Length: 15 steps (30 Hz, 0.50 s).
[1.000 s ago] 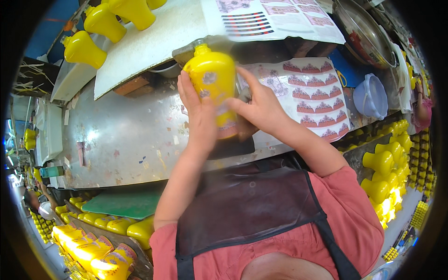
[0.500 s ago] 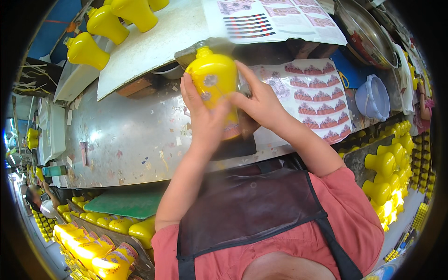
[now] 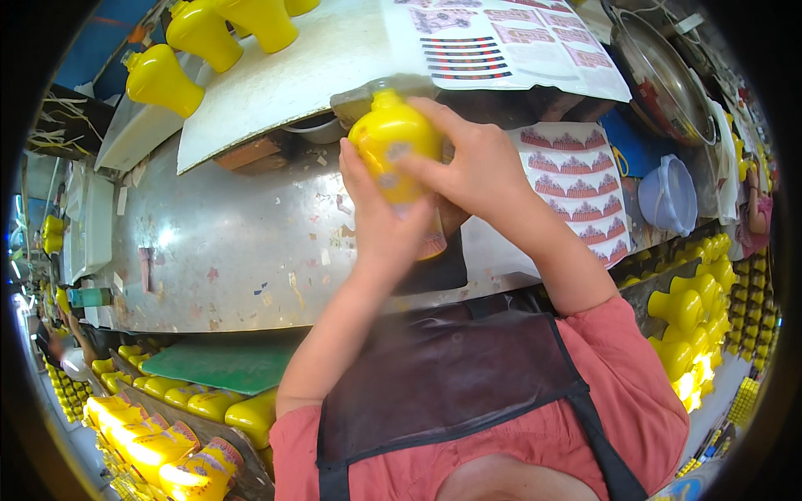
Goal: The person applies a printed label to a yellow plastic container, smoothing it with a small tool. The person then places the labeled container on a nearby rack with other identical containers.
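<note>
A glossy yellow bottle (image 3: 393,127) with a narrow neck and a tapering body stands over the metal table in front of me. Small greyish floral decals show on its face, and a reddish patterned band (image 3: 433,245) runs near its base. My left hand (image 3: 386,224) grips the bottle's lower left side, fingers along its edge. From the right, my right hand (image 3: 478,163) curls round the shoulder, its thumb against the front by the upper decal. The right hand's other fingers are mostly hidden. Beneath the bottle lies a dark pad (image 3: 451,269).
A decal sheet with red scalloped strips (image 3: 576,190) lies right of my hands; another sheet (image 3: 510,46) is on the raised board. Plain yellow bottles (image 3: 164,81) stand far left. A pale blue bucket (image 3: 667,196) and a metal basin (image 3: 660,71) are at right. Decorated bottles (image 3: 200,472) fill the lower left.
My right hand has shifted up and over the bottle's front, its thumb now near the upper decal. My left hand stays on the bottle. The whole view has shifted slightly.
</note>
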### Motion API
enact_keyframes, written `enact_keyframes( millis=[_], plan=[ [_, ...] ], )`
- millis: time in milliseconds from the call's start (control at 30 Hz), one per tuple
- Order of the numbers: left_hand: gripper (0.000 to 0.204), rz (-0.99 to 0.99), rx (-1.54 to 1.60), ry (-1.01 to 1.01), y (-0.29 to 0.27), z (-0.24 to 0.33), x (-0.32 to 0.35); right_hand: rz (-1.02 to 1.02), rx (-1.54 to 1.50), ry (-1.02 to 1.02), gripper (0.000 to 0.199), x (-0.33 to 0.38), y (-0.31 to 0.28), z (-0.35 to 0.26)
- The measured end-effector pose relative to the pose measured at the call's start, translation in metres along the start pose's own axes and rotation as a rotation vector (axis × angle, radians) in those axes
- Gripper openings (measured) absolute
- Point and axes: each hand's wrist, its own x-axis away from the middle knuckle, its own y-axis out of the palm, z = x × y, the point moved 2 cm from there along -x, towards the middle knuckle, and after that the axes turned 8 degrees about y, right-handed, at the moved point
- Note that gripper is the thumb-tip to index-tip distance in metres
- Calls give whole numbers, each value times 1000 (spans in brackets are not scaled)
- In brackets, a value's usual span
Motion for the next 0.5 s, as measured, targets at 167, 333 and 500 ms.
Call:
enact_keyframes(
  millis=[167,333,500],
  plan=[
    [115,-10,-33,19,-1,1,0,-20,-180,67,58,-7,3,8],
    [114,0,1,22,-1,3,0,2,-184,65,57,-7,0,4],
    [113,-3,-82,65,-1,4,-1,-34,24,82,60,-8,-2,-2]
  ],
)
